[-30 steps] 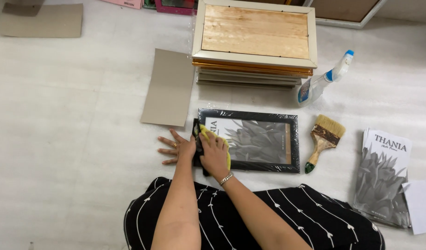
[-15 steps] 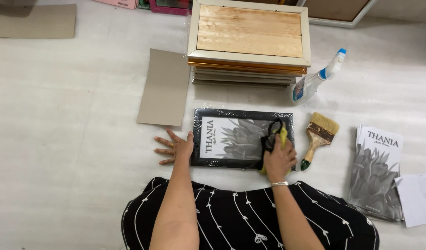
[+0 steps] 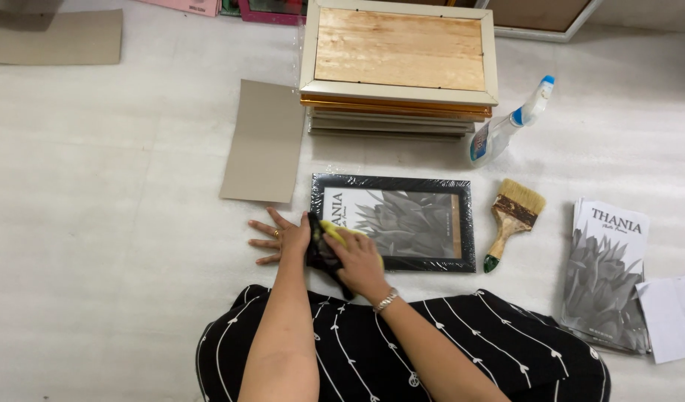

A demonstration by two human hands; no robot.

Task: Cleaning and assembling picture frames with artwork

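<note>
A black picture frame (image 3: pixel 432 182) wrapped in clear film lies flat on the floor in front of me, with a grey leaf print inside. My right hand (image 3: pixel 356 257) presses a yellow and black cloth (image 3: pixel 322 246) onto the frame's lower left corner. Flat on the floor just left of the frame rests my left hand (image 3: pixel 277 237), fingers spread, touching the frame's edge.
A stack of frames (image 3: pixel 399 71) stands behind. A brown cardboard sheet (image 3: pixel 264 140) lies to the left, another (image 3: pixel 56 36) far left. A spray bottle (image 3: pixel 506 126) and paintbrush (image 3: pixel 512 220) lie right of the frame. A pile of leaf prints (image 3: pixel 607 272) and white paper (image 3: pixel 674 316) sit at right.
My right hand swept the cloth from the frame's left side to its right side, then back to the lower left corner. The left hand stayed put.
</note>
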